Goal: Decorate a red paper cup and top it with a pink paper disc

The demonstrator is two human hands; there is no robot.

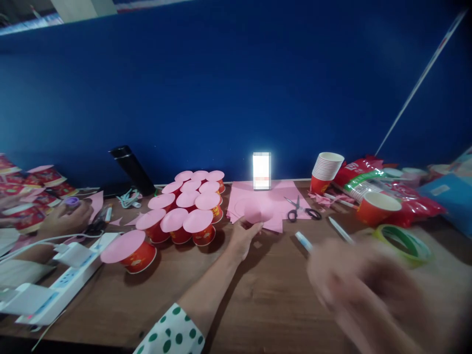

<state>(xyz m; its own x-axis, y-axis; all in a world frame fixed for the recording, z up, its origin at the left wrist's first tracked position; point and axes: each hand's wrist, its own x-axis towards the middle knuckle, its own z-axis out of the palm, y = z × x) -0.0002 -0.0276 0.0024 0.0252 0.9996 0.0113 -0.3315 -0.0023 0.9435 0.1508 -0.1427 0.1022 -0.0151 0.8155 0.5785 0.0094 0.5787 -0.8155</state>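
Note:
My left hand (244, 236) reaches forward across the brown table (265, 290) and pinches a pink paper circle (258, 211) at the near edge of a stack of pink paper sheets (273, 196). My right hand (354, 280) is close to the camera at the lower right and smeared by motion. A white glue stick (304, 241) shows at its upper left edge; whether the hand holds it is unclear. Left of my left hand stand several red paper cups capped with pink circles (188, 206).
Black-handled scissors (304, 211) lie on the pink sheets. A stack of red cups (326, 172), a single red cup (376, 206), red packets (372, 182) and a green tape roll (403, 243) are right. A white power strip (55, 280), black bottle (132, 169) and another person's hand (66, 216) are left.

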